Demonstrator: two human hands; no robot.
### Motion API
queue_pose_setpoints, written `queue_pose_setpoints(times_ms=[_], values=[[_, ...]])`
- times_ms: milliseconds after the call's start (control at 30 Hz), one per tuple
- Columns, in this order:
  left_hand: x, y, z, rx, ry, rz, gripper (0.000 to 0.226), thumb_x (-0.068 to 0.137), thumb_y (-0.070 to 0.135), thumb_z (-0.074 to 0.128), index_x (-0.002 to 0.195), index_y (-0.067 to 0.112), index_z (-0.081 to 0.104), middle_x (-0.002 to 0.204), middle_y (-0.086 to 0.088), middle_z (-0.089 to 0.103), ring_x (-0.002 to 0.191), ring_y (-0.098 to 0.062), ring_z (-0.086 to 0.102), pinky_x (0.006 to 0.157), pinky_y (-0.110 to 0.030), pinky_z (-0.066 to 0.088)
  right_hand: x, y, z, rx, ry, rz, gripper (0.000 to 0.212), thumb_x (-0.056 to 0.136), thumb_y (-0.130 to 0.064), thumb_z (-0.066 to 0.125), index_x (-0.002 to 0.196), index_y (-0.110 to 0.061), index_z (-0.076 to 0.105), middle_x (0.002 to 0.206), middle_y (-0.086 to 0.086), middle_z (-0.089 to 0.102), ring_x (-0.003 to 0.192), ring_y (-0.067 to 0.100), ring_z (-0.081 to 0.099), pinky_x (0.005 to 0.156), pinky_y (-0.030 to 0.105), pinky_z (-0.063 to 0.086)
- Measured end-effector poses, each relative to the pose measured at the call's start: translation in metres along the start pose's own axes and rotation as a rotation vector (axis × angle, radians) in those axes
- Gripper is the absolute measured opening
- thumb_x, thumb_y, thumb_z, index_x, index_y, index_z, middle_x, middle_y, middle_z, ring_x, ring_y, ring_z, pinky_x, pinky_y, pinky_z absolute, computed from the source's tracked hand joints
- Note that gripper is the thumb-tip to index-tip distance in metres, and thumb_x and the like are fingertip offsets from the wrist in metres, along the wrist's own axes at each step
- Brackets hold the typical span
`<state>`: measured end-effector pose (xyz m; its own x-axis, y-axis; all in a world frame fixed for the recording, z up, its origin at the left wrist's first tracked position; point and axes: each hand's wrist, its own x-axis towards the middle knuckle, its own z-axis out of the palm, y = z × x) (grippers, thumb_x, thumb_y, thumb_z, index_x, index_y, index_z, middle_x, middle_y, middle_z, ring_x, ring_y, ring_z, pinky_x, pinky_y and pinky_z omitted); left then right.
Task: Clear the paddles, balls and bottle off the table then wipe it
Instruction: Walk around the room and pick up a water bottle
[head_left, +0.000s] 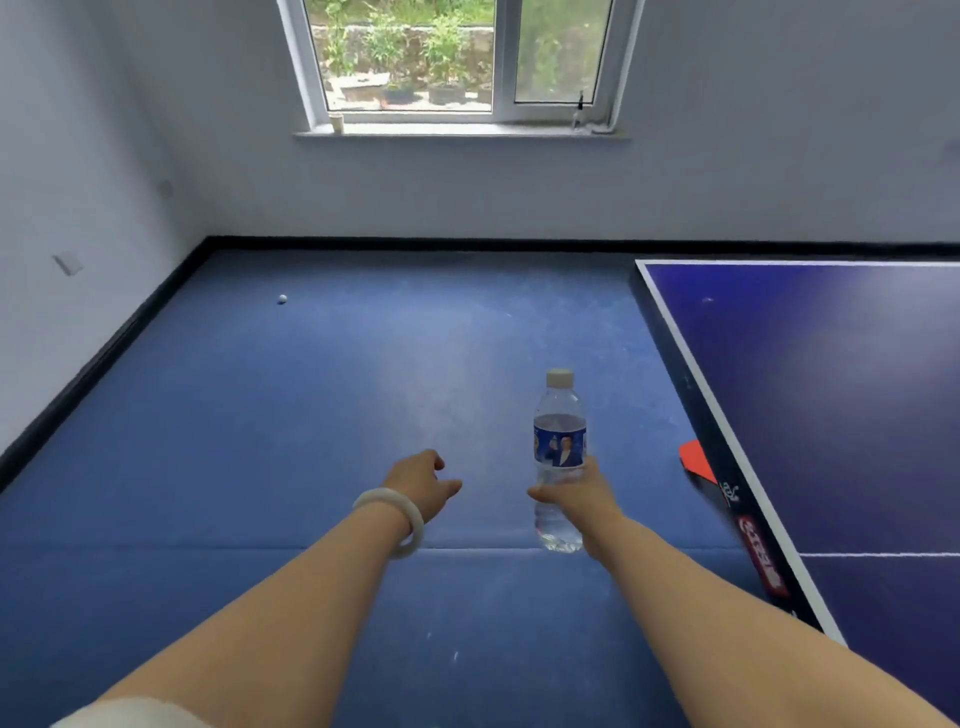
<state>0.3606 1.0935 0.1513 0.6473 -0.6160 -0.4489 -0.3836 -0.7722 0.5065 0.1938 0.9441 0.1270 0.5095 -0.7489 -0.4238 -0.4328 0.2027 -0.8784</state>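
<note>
My right hand (582, 501) grips a clear water bottle (558, 441) with a blue label and white cap, upright, out over the blue floor to the left of the table. My left hand (423, 483), with a white bangle on the wrist, hangs beside it with loosely curled fingers and holds nothing. The dark blue table-tennis table (831, 415) fills the right side. A red paddle (696, 460) shows below the table's left edge, partly hidden by it. A white ball (282, 299) lies on the floor at the far left.
Blue floor mat (311, 441) stretches ahead to a grey wall with black skirting. A window (452, 62) with a sill holding small items sits in the far wall. The left wall runs close along the mat.
</note>
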Motion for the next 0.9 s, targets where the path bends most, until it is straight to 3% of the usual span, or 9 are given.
queue_pose_setpoints(times_ms=[267,500,767,900], values=[[0.168,0.080,-0.045,0.156,-0.082,0.173,0.048,0.097,0.037,0.058,0.136,0.012,0.048,0.133,-0.008,0.054,0.117,-0.024,0.055,0.096,-0.032,0.044,0.147,-0.063,-0.012,0.075,0.130,0.021,0.061,0.072,-0.006,0.082,0.123,-0.015,0.050,0.111,0.009,0.063,0.101,0.026,0.062,0.082,0.035,0.050],[0.333,0.168,-0.100,0.170,-0.051,0.191,0.047,0.096,0.037,0.057,0.136,0.013,0.047,0.135,-0.008,0.052,0.118,-0.023,0.053,0.098,-0.033,0.044,0.323,-0.150,-0.031,0.121,0.152,-0.005,0.060,0.070,-0.009,0.085,0.116,-0.019,0.047,0.099,-0.003,0.058,0.085,0.008,0.056,0.062,0.019,0.043],[0.498,0.262,-0.163,0.182,-0.028,0.220,0.048,0.096,0.037,0.058,0.136,0.014,0.047,0.132,-0.007,0.053,0.115,-0.022,0.054,0.094,-0.031,0.043,0.486,-0.241,-0.060,0.143,0.182,-0.001,0.058,0.073,-0.008,0.084,0.113,-0.019,0.043,0.095,-0.004,0.055,0.082,0.006,0.053,0.060,0.017,0.038],[0.591,0.306,-0.176,0.212,-0.074,0.256,0.046,0.096,0.037,0.058,0.134,0.013,0.050,0.129,-0.006,0.056,0.113,-0.021,0.055,0.094,-0.031,0.045,0.568,-0.269,-0.074,0.157,0.223,0.020,0.056,0.074,-0.009,0.082,0.114,-0.019,0.045,0.103,0.001,0.057,0.087,0.013,0.056,0.061,0.019,0.040]])
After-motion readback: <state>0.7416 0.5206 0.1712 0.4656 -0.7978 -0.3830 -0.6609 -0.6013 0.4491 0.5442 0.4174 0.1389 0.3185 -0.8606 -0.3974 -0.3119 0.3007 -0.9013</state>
